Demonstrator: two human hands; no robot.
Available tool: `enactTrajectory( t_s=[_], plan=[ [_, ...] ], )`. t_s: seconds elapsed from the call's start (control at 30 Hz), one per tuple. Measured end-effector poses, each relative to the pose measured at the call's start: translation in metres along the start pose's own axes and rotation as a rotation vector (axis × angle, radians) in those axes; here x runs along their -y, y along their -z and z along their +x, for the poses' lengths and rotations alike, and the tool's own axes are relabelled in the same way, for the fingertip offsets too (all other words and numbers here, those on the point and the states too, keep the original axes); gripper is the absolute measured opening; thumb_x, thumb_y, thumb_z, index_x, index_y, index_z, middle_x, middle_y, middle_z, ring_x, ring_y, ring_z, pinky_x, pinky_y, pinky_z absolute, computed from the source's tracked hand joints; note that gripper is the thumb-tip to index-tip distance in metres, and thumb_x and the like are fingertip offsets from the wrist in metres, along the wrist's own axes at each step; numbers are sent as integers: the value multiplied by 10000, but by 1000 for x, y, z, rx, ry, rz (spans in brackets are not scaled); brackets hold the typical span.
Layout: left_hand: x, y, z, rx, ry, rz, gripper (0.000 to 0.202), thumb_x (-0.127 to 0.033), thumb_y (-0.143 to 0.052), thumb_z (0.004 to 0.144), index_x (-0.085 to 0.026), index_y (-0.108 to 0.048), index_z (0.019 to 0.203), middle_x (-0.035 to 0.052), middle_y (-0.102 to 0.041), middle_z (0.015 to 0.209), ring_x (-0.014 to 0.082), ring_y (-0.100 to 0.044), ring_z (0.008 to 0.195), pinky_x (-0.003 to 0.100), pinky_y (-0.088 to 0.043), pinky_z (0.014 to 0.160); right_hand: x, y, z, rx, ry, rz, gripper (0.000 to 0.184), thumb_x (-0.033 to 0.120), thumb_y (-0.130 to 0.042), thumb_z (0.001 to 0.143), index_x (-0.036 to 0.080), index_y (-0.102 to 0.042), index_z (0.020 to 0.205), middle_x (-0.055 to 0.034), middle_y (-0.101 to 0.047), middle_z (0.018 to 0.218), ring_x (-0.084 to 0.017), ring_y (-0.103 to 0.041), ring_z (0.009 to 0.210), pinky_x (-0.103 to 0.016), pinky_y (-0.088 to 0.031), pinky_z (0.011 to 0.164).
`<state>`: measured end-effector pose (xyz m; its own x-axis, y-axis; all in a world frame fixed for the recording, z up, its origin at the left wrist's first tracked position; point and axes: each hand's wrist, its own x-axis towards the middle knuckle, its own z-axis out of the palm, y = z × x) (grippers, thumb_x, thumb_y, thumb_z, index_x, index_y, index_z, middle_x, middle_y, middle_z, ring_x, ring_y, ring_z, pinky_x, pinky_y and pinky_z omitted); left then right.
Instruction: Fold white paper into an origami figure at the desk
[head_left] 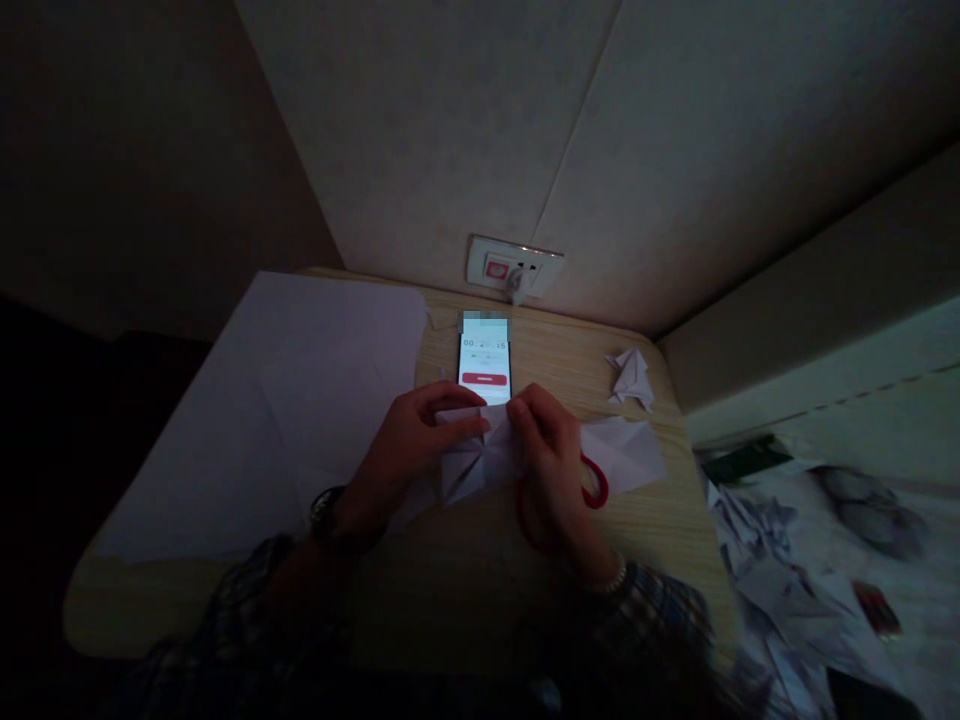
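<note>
Both hands hold a small white sheet of folded paper with creases fanning out across it, just above the wooden table. My left hand grips its upper left part, thumb on top and fingers behind. At the right edge, my right hand pinches the paper between thumb and curled fingers. Beneath and beside the right hand lie scissors with red handles, their blades hidden. A second creased piece of paper rests to the right of that hand. Directly beyond the held paper, a lit phone shows a timer.
Large white sheets cover the table's left side. A folded paper figure sits at the back right of the table. A wall socket holds a plug. Many paper pieces lie on the lower surface at right.
</note>
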<state>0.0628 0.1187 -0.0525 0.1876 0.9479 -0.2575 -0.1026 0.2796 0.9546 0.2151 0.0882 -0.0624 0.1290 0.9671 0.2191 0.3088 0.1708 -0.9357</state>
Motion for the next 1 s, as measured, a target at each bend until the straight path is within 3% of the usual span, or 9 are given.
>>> enactTrajectory(
  t_s=[0.4,0.47,0.6,0.83,1.0],
  plan=[
    [2,0,-3,-48,-115,67,195,-272,-855,598,-206,-747,746,4,-732,699,172,-659,667,238,-483,574,-1,-1,0,2,79,-48,305,285,-510,930,237,-427,640,31,-460,625,-158,-457,632,-295,-352,603],
    [1,-1,-3,-50,-104,65,257,-260,-853,594,-202,-754,824,-11,-711,650,161,-641,621,234,-466,550,-2,-1,1,2,87,-53,309,285,-512,930,237,-425,637,28,-473,631,-160,-466,631,-294,-358,601],
    [0,-2,-2,-67,-35,-35,564,-221,-880,547,-193,-697,1080,-16,-737,703,161,-660,639,234,-485,572,-3,0,2,-1,110,-88,288,276,-509,928,242,-448,649,19,-501,649,-169,-474,636,-296,-377,608],
    [2,-2,-2,-60,-134,-73,351,-198,-851,613,-196,-679,919,-53,-672,605,128,-639,629,223,-498,645,0,-2,1,23,127,-108,276,243,-506,942,241,-461,669,19,-504,662,-167,-486,659,-297,-388,645],
    [4,-6,-1,-59,-23,-91,562,-213,-872,539,-191,-612,1036,-17,-731,777,159,-676,680,234,-510,597,-1,1,1,-50,122,-149,317,265,-506,938,236,-433,632,27,-461,623,-158,-435,608,-303,-321,581]
  ],
)
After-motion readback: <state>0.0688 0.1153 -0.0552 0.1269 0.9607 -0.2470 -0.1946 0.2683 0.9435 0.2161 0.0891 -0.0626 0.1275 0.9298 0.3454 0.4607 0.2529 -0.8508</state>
